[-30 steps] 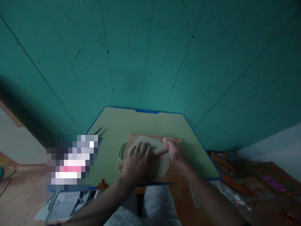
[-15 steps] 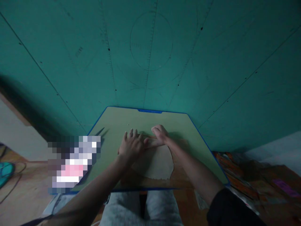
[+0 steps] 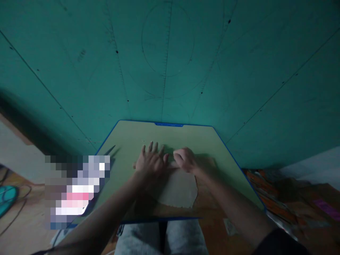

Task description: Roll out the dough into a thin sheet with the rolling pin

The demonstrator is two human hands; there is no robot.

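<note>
A flat, rounded sheet of dough (image 3: 176, 189) lies on the pale board in front of me. Across its far part runs a slim, light rolling pin (image 3: 174, 165), mostly covered by my hands; one end pokes out past the left palm. My left hand (image 3: 151, 163) rests flat on the pin with its fingers stretched apart and pointing away from me. Curled into a fist, my right hand (image 3: 185, 159) is closed over the right part of the pin. Under the dough is a brownish sheet or patch (image 3: 209, 198).
The blue-edged board (image 3: 186, 136) stands over my legs, against a green wall (image 3: 170, 88) with pencil markings. At its left edge is a pixelated object (image 3: 79, 191) I cannot make out. Orange and brown clutter (image 3: 265, 191) lies on the right; a teal object (image 3: 7, 198) is far left.
My right hand has come slightly toward me and right. My left hand's fingers are spread wider, still on the pin. The whole view has shifted a little.
</note>
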